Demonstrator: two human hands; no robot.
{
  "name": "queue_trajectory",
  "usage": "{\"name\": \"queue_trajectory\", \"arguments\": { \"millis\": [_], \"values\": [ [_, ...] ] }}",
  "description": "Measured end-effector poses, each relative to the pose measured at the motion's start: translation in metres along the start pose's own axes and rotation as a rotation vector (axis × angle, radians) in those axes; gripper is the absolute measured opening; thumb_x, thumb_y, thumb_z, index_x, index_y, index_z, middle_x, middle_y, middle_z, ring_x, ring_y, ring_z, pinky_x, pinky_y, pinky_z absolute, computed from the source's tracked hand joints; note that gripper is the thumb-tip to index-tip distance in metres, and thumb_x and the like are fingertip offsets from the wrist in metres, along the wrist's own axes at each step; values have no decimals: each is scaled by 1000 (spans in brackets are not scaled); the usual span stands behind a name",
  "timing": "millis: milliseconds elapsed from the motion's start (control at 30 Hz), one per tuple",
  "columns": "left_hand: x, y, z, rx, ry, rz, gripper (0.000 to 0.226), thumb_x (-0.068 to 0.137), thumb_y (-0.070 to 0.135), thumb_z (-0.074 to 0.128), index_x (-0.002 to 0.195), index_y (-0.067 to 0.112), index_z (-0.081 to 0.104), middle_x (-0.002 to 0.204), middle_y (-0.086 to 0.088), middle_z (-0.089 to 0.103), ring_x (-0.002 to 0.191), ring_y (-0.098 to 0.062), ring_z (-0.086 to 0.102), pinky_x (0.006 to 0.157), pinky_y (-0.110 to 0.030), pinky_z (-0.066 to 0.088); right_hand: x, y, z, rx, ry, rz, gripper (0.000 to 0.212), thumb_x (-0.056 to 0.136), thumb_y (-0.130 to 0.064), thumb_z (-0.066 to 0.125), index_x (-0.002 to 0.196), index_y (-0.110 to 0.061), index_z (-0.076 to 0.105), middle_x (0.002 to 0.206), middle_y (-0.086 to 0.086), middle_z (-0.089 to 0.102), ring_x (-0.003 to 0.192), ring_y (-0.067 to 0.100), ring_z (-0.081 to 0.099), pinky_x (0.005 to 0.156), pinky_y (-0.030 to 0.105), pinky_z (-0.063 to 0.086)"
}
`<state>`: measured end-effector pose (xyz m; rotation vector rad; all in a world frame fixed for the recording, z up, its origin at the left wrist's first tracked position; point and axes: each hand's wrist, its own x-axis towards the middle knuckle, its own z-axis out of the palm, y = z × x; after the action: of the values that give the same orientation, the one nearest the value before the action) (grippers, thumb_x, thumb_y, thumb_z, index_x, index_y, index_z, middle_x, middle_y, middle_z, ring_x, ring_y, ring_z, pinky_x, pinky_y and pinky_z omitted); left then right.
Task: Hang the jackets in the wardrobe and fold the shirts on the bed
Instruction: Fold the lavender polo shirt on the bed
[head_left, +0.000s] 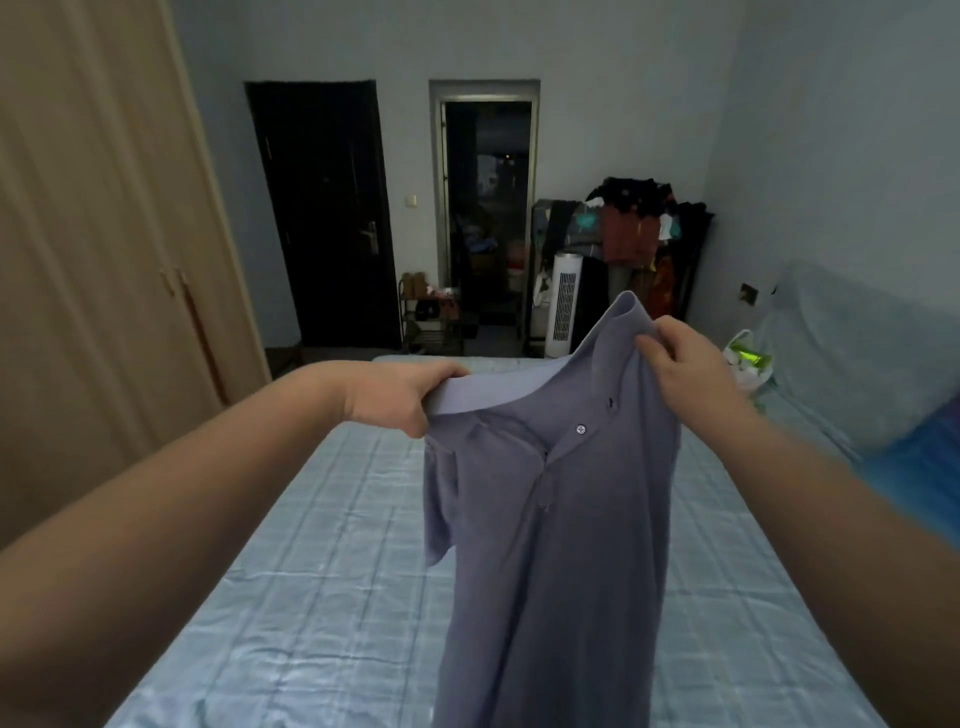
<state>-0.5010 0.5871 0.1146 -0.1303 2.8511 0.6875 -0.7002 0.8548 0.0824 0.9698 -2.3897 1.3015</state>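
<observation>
We hold a grey-blue polo shirt (556, 519) up in the air above the bed (322, 571), with both bare arms stretched forward. Our left hand (400, 397) is clenched on the left end of the collar, the pale band of the collar running out from under the fingers toward the right. Our right hand (680, 364) pinches the fabric at the other side of the collar, thumb in front and fingers behind, and is raised a little higher than the left, so the neckline slants upward to the right. The collar tip stands up just above the right hand.

The shirt hangs down freely from these two grips, its buttoned placket facing us with one pale button and one dark one showing. A short sleeve droops on the left side. The lower hem runs out of the bottom of the view, so we cannot tell whether it touches the bed.

The bed is covered by a light blue checked sheet. To our left stands the beige wardrobe (104, 260), its doors shut. Beyond the bed we see a dark closed door (324, 218), an open doorway (485, 208), a white tower fan (563, 306) and a rack heaped with clothes (639, 223). A plastic bag (748, 361) lies at the right edge of the bed.
</observation>
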Motion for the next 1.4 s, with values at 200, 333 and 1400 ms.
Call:
{"name": "queue_trajectory", "arguments": {
  "millis": [200, 333, 1400],
  "values": [
    [-58, -16, -11, -185, -120, 43, 82, 72, -9, 59, 144, 22, 34, 134, 2, 49, 123, -12, 52, 105, -36, 47, -26, -48, 7, -151, 23, -87, 23, 104, -36, 38, 91, -18, 43, 78, 6, 55, 71, 19, 53, 62, 38, 39],
    [-78, -34, -12, -14, 118, 48, 55, 84, 10, 72, 131, 30, 50, 121, 15, 59, 111, -4, 58, 90, -24, 50, -37, -70, 17, -201, -38, -72, 23, 104, -36, 37, 94, -17, 42, 79, 4, 54, 70, 16, 52, 56, 32, 34],
    [-132, -119, -55, 168, 261, 31, 13, 90, 31, 70, 91, 22, 61, 93, -2, 64, 86, -21, 61, 79, -36, 50, -76, -97, -7, -551, -384, -296, 15, 97, -19, 56, 85, -26, 50, 83, -8, 50, 82, 23, 52, 71, 36, 37]
  ]
}}
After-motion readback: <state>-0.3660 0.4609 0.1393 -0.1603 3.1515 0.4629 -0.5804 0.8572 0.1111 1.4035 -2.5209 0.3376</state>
